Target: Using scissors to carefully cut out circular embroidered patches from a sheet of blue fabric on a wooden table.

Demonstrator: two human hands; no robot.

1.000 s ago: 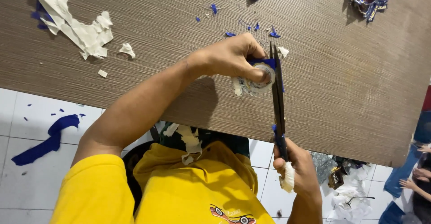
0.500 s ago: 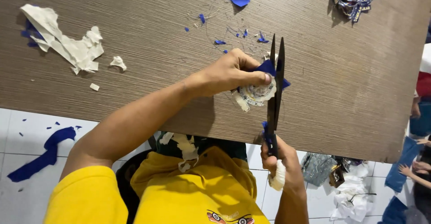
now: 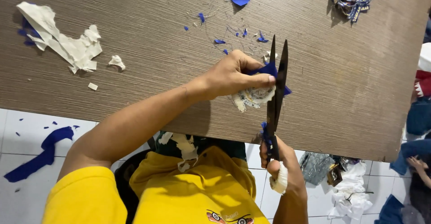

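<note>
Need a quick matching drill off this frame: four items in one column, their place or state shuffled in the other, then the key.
Items:
1. scissors
2. round patch
3. cream backing scraps
4. long blue strip

Places or states:
A. lying on the white tiled floor, left of the table
B. pinched in the left hand over the table
C. piled on the table's far left
D. blades slightly apart, handles in the right hand

Pairs: 1-D, 2-B, 3-C, 4-A
</note>
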